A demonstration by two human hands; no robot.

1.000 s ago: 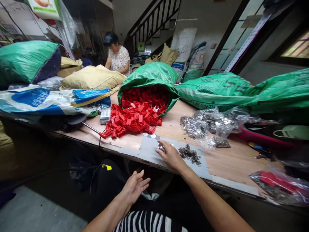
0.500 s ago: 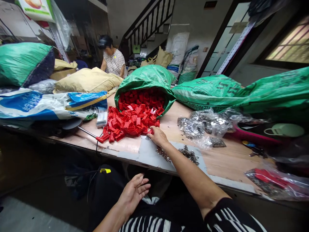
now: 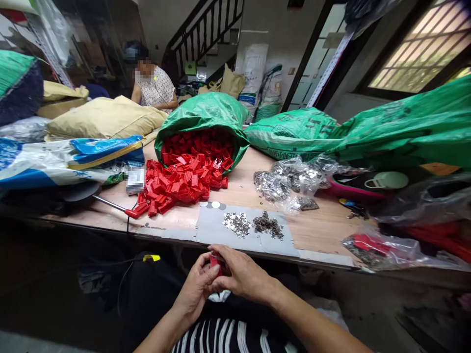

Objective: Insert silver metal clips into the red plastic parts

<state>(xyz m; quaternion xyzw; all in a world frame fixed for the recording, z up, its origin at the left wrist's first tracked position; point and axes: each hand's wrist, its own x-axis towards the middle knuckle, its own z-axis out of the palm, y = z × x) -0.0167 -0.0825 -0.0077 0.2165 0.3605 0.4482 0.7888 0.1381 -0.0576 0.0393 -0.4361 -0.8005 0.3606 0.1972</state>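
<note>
A small red plastic part (image 3: 216, 262) is held between my two hands, just in front of the table's near edge. My left hand (image 3: 198, 284) grips it from the left with thumb and fingers. From the right my right hand (image 3: 243, 274) closes over it, hiding much of its shape. Beyond my hands, a grey sheet (image 3: 211, 230) carries a pile of shiny small metal pieces (image 3: 237, 224) and a darker metal pile (image 3: 268, 225). Farther back, a heap of similar red plastic parts (image 3: 180, 181) spills from a green woven sack (image 3: 209, 108).
Clear bags of metal pieces (image 3: 274, 185) lie right of the sack. Green sacks (image 3: 294, 132) line the table's far side. A red-handled tool (image 3: 136, 211) lies at left by a blue-white bag (image 3: 44, 164). Across the table sits another person (image 3: 154, 90).
My right hand has come back from the red heap to my left hand, bringing a red part. Both hands now hold it. The view has shifted to the right.
</note>
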